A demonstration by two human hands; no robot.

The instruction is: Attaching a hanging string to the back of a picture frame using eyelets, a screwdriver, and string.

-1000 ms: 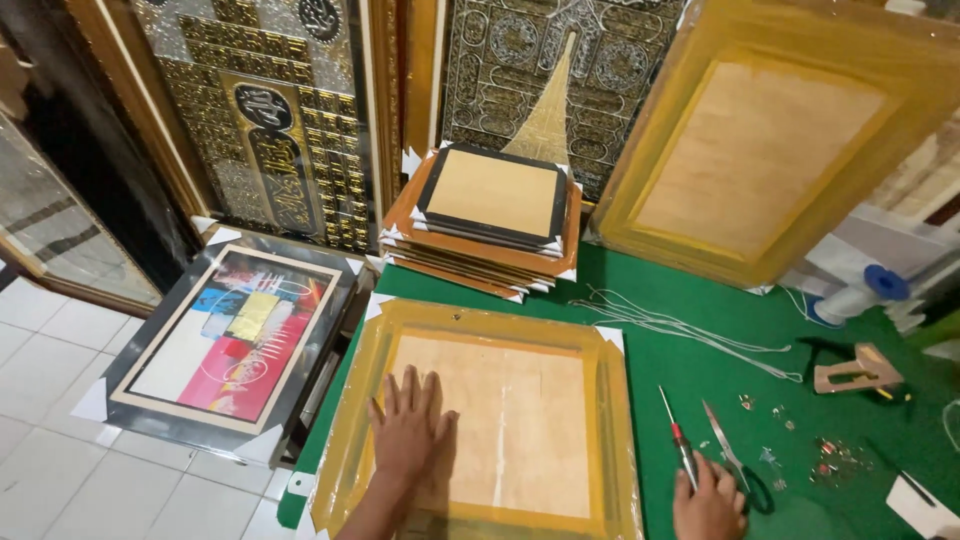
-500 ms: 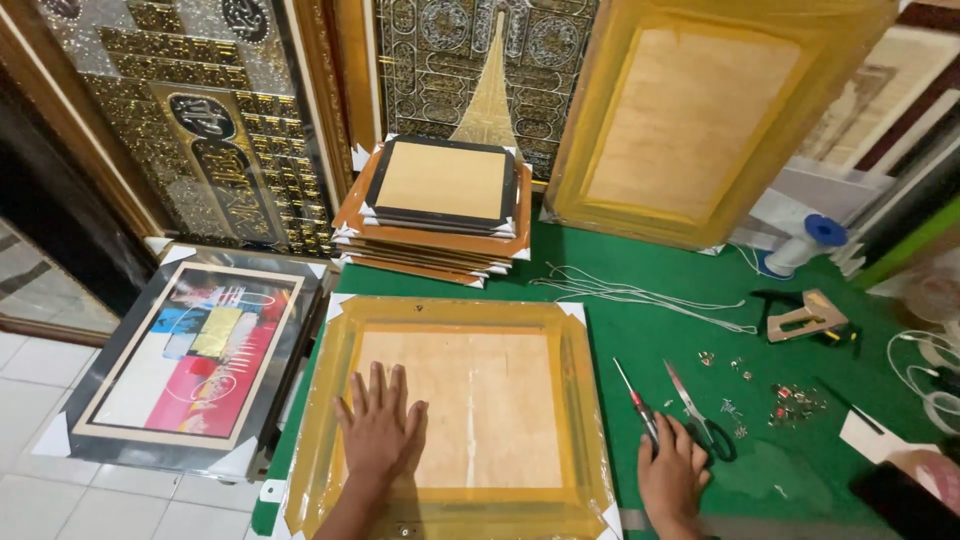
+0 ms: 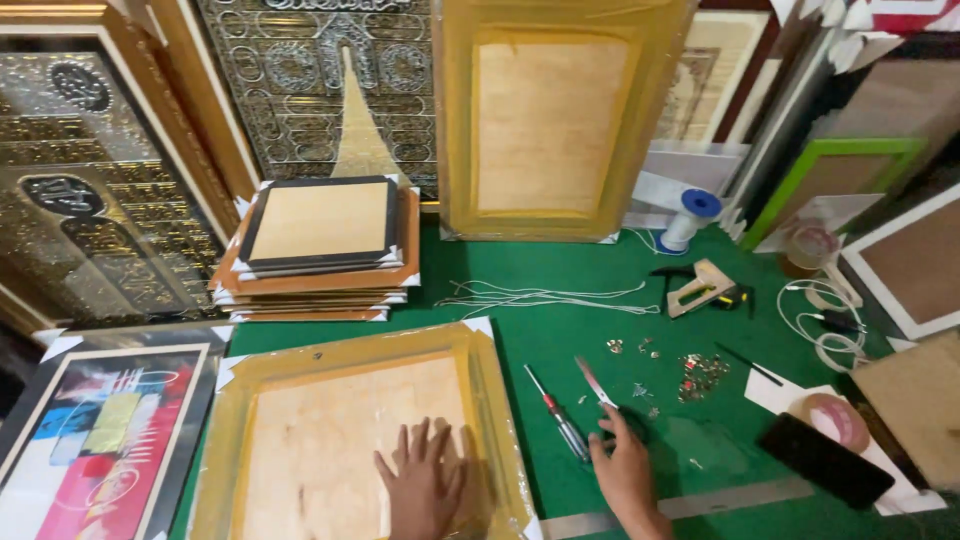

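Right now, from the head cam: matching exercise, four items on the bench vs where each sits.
Things:
1. left hand
2. right hand
3. thread spool
4. black phone

Places:
A. on the green table at the scissors
B. far edge, by the upright wrapped frame
C. flat on the lying wrapped frame
D. right, beside the tape roll

Pairs: 1-C, 2-A, 3-B, 4-D

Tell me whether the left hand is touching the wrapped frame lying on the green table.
Touching. The head view shows the left hand lying flat, fingers spread, on the plywood back of the yellow-wrapped frame, with no gap visible beneath the palm.
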